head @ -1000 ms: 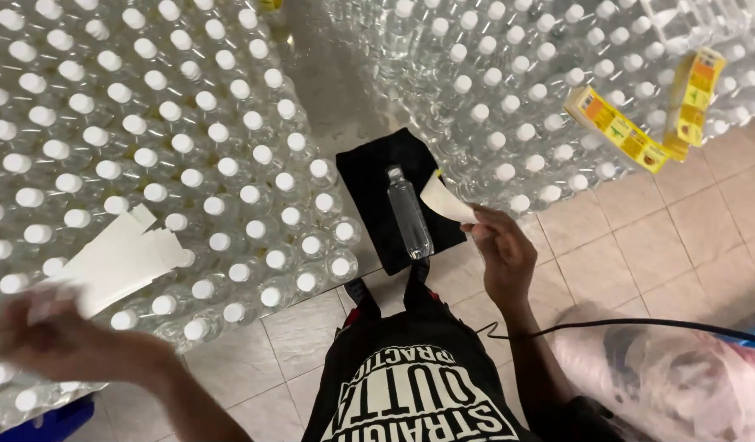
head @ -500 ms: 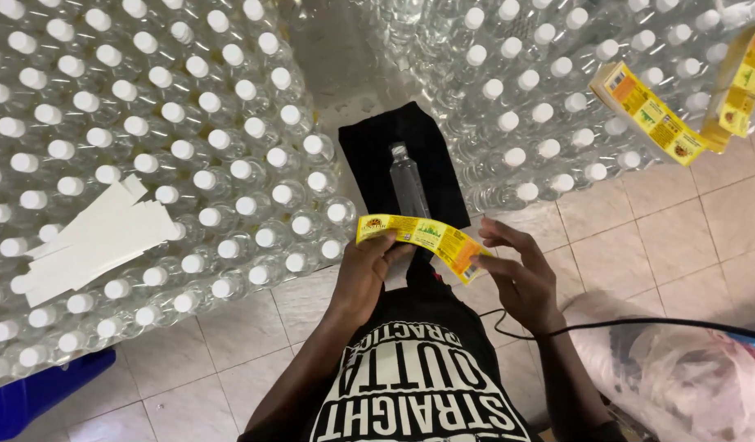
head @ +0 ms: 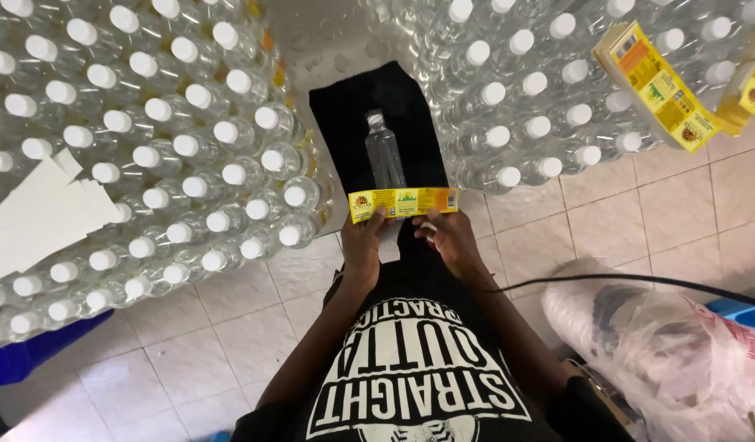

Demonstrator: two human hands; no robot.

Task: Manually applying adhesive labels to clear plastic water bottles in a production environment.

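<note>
Left hand and right hand each pinch an end of a yellow label strip, held flat across the base of a clear bottle lying on black cloth at 12 o'clock. Capped bottles at 10 and 2; label stack at 2.

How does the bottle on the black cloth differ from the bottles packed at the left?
The lone bottle lies on its side on the black cloth; the packed bottles stand upright. Its cap looks clear or missing; theirs are white. It lies alone; they stand crowded together. Both are clear plastic.
</note>
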